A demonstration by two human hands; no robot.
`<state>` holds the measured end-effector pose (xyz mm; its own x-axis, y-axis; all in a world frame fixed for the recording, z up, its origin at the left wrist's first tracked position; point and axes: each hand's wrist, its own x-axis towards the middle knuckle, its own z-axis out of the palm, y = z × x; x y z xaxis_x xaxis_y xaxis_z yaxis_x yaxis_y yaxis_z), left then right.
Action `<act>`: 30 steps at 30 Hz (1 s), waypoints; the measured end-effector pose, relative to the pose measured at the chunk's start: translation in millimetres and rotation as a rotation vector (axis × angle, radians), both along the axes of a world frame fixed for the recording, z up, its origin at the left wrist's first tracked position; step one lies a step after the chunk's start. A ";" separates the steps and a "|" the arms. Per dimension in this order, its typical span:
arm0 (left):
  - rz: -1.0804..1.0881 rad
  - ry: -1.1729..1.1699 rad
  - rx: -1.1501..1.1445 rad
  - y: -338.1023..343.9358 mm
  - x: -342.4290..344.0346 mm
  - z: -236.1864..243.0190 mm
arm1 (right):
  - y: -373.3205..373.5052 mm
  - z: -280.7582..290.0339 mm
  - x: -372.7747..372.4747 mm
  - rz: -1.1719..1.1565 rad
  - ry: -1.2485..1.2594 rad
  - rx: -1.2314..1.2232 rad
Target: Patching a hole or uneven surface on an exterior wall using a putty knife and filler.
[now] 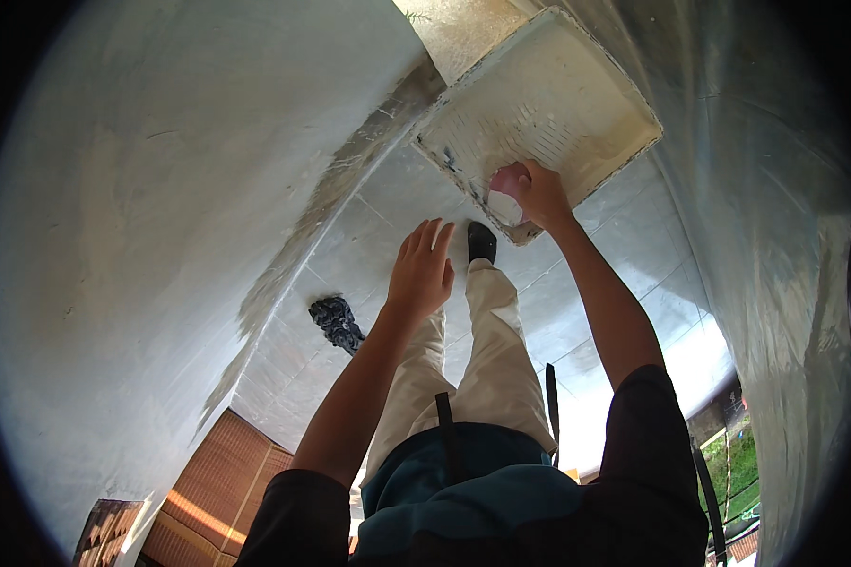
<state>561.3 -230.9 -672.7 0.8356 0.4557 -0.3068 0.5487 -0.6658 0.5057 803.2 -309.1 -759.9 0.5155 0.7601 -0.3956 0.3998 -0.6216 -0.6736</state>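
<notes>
My right hand (544, 194) is closed on a small pink object (508, 178), its kind unclear. A whitish rounded patch shows just below the pink. Both are at the near corner of a large, paint-smeared paint tray (624, 151) with a ribbed bottom and a grimy rim. Whether the hand also touches the rim, I cannot tell. My left hand (421, 265) hangs in the air to the left of the tray, its fingers stretched out and nothing in it.
A grey plastered wall (161, 189) rises on the left. Translucent plastic sheeting (756, 189) hangs on the right. On the tiled floor (369, 227) lies a crumpled black thing (336, 321), left of my dark shoe (482, 242). Below left are brown roof tiles (213, 472).
</notes>
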 end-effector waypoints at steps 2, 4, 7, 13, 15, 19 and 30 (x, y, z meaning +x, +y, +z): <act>0.005 0.005 0.004 -1.6 -5.6 1.4 | -0.4 3.4 -6.1 -0.016 -0.017 -0.026; 0.007 0.006 0.010 -1.6 -9.0 3.9 | -0.9 6.2 -12.3 -0.036 -0.037 -0.050; 0.027 0.012 0.007 -2.8 -12.7 8.5 | -5.1 7.5 -19.6 -0.126 -0.019 -0.104; 0.023 -0.001 0.017 -2.3 -18.0 15.0 | -5.9 12.9 -16.5 -0.144 -0.011 -0.085; 0.037 -0.006 0.020 -1.6 -20.2 18.0 | -5.8 16.1 -16.5 -0.179 0.004 -0.068; 0.040 -0.003 0.039 1.3 -25.4 23.7 | -10.0 14.6 -12.8 -0.248 0.038 -0.047; 0.032 -0.041 0.220 46.7 -45.9 49.6 | 13.8 34.4 -29.4 -0.291 0.285 0.052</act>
